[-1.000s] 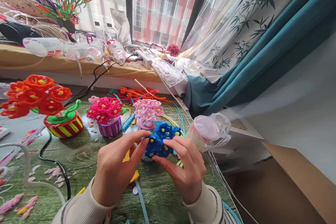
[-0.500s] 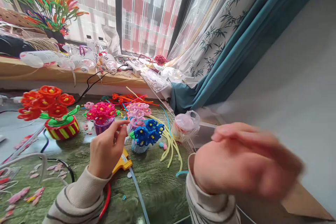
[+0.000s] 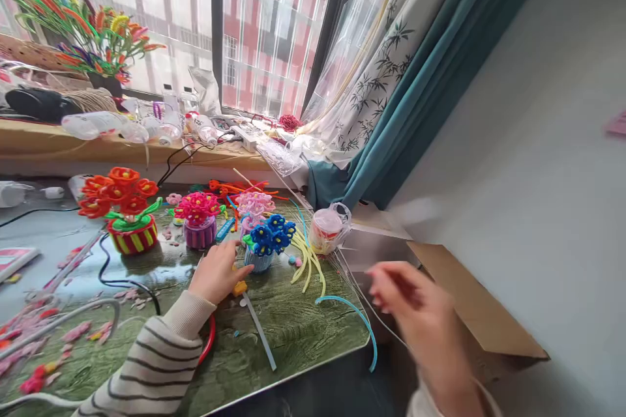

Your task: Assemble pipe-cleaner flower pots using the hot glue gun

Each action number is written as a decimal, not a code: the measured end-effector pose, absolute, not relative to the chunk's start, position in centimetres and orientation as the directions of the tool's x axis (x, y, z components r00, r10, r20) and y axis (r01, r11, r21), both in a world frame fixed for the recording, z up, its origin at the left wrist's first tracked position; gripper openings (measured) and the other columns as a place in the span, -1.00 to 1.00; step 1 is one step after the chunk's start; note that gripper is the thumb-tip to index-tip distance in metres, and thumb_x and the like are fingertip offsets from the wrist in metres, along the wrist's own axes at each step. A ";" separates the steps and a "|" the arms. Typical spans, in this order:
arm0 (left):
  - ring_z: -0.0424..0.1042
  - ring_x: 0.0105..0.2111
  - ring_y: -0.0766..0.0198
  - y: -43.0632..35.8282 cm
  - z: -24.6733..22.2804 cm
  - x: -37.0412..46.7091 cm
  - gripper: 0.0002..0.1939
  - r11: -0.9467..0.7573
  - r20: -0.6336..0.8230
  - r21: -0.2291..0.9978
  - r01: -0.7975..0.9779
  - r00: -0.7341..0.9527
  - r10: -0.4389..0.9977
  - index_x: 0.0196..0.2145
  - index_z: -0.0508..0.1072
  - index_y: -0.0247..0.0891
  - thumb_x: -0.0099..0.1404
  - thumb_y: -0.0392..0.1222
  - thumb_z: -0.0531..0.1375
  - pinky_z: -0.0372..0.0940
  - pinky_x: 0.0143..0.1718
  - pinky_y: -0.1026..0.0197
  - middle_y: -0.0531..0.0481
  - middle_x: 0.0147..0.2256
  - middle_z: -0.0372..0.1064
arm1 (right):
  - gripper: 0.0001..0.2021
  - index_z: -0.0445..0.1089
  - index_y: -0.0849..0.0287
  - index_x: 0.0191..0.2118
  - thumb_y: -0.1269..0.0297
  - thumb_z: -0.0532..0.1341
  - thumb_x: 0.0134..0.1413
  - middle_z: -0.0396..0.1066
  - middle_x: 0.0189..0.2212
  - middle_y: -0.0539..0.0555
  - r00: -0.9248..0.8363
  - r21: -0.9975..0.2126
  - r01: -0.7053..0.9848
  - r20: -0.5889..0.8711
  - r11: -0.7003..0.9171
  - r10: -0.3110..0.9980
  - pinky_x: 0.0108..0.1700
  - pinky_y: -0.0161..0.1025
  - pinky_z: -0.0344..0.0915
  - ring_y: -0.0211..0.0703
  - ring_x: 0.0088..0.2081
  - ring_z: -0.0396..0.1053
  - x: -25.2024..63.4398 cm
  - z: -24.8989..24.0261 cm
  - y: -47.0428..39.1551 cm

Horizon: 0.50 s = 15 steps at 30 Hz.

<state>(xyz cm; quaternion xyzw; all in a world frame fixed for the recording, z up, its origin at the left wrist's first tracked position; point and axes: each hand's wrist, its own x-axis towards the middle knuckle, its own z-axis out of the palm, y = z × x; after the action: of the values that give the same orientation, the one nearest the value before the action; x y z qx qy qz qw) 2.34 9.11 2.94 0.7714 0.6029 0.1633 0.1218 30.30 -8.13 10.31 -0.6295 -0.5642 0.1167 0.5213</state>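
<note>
- Got blue flowers point(image 3: 270, 234) in a lt-blue pot point(image 3: 259, 262), upright on desk point(image 3: 303, 332), just right of left hand point(image 3: 215, 272).
- Left grip: loose, thumb spread from fingers, thumb tip right by the pot's side. Can't say if touching; def not wrapped round it tho.
- Right hand point(image 3: 415, 300): out past the desk edge, nr the cardboard box point(image 3: 469, 293), curled & blurry. Can't say if holding anything.
- For handling, imo: steady low on the pot wall, light pressure only. Avoid pinching the petals, prob. soft & easy to bend.
- Mind the yellow glue gun point(image 3: 239, 288), half hidden by left hand. Treat as hot just in case.
- Watch the pale stick point(image 3: 260, 333) running from it twd the desk front, prob. easy to catch w/ a sleeve.
- Don't shove straight back: bound to hit the pink flowers point(image 3: 254, 204) close behind.
- Further left, see magenta flowers point(image 3: 198, 207) & orange-red flowers point(image 3: 120, 192), both potted, + black cable point(image 3: 104, 260) & lots of scraps.
- To the right: pale-yellow stems point(image 3: 308, 260) fanned out, plastic-wrapped tub point(image 3: 327, 228) nr the edge, blue strip point(image 3: 355, 316) hanging off it. Could snag an arm, so go round.
</note>
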 end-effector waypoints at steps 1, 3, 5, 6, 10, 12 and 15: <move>0.43 0.00 0.06 9.2 2.9 2.6 -0.60 -0.243 0.093 0.373 0.896 0.224 0.970 0.00 0.42 -0.32 0.29 -0.04 0.27 0.32 0.06 -0.07 -0.16 -0.03 0.44 | -0.81 0.56 0.15 -0.24 0.17 0.28 0.14 0.52 -0.46 0.03 0.292 -0.822 0.551 0.352 0.144 0.889 -0.46 -0.29 0.41 -0.17 -0.50 0.47 29.5 8.8 -5.5; 0.42 0.00 0.08 9.3 2.9 2.7 -0.66 -0.244 0.071 0.357 0.902 0.234 0.970 -0.04 0.44 -0.29 0.32 -0.05 0.26 0.34 0.05 -0.10 -0.12 -0.01 0.43 | -0.78 0.56 0.16 -0.20 0.24 0.33 -0.01 0.51 -0.46 0.01 0.211 -0.863 0.499 0.216 0.085 0.953 -0.45 -0.27 0.41 -0.19 -0.54 0.43 27.2 5.3 -0.6; 0.43 0.00 0.09 9.5 3.0 2.5 -0.69 -0.242 0.058 0.352 0.904 0.237 0.970 -0.03 0.44 -0.28 0.34 -0.08 0.26 0.37 0.04 -0.10 -0.11 0.00 0.42 | -0.63 0.54 0.18 -0.13 0.32 0.38 -0.18 0.50 -0.43 0.01 0.218 -0.865 0.496 0.209 0.077 0.953 -0.42 -0.23 0.42 -0.21 -0.56 0.39 24.8 2.1 3.1; 0.43 0.00 0.09 9.6 3.1 2.2 -0.69 -0.237 0.057 0.354 0.905 0.232 0.971 -0.01 0.43 -0.28 0.35 -0.10 0.25 0.37 0.04 -0.10 -0.11 0.01 0.42 | -0.57 0.52 0.18 -0.11 0.34 0.40 -0.25 0.50 -0.42 0.00 0.228 -0.866 0.495 0.211 0.074 0.950 -0.43 -0.22 0.41 -0.22 -0.58 0.37 23.6 0.7 4.4; 0.44 0.01 0.09 10.7 3.7 1.2 -0.67 -0.208 0.074 0.377 0.903 0.195 0.978 0.05 0.41 -0.25 0.38 -0.10 0.22 0.38 0.04 -0.11 -0.12 0.04 0.40 | -0.42 0.48 0.21 -0.10 0.27 0.48 -0.41 0.51 -0.32 0.07 0.256 -0.861 0.499 0.255 0.098 0.932 -0.37 -0.16 0.43 -0.13 -0.49 0.42 20.1 -2.0 7.0; 0.44 0.00 0.10 11.6 4.1 1.1 -0.67 -0.196 0.076 0.390 0.899 0.181 0.981 0.05 0.41 -0.25 0.38 -0.09 0.22 0.39 0.03 -0.10 -0.12 0.03 0.41 | -0.41 0.48 0.21 -0.13 0.25 0.50 -0.47 0.53 -0.26 0.11 0.262 -0.853 0.506 0.291 0.126 0.920 -0.17 -0.07 0.44 0.05 -0.29 0.50 19.1 -2.2 7.6; 0.45 -0.02 0.10 13.1 4.1 1.6 -0.67 -0.171 0.065 0.399 0.901 0.158 0.985 0.04 0.41 -0.25 0.38 -0.07 0.22 0.40 0.01 -0.09 -0.12 0.02 0.41 | -0.42 0.48 0.21 -0.13 0.25 0.50 -0.45 0.54 -0.19 0.18 0.260 -0.849 0.504 0.325 0.159 0.909 0.01 -0.01 0.39 0.20 -0.07 0.49 18.1 -2.3 8.5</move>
<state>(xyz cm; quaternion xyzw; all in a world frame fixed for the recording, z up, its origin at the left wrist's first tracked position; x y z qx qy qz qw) 1.61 13.13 4.08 0.7489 0.6297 0.1567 0.1345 18.11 8.47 -2.28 -0.6160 -0.5737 0.2024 0.5005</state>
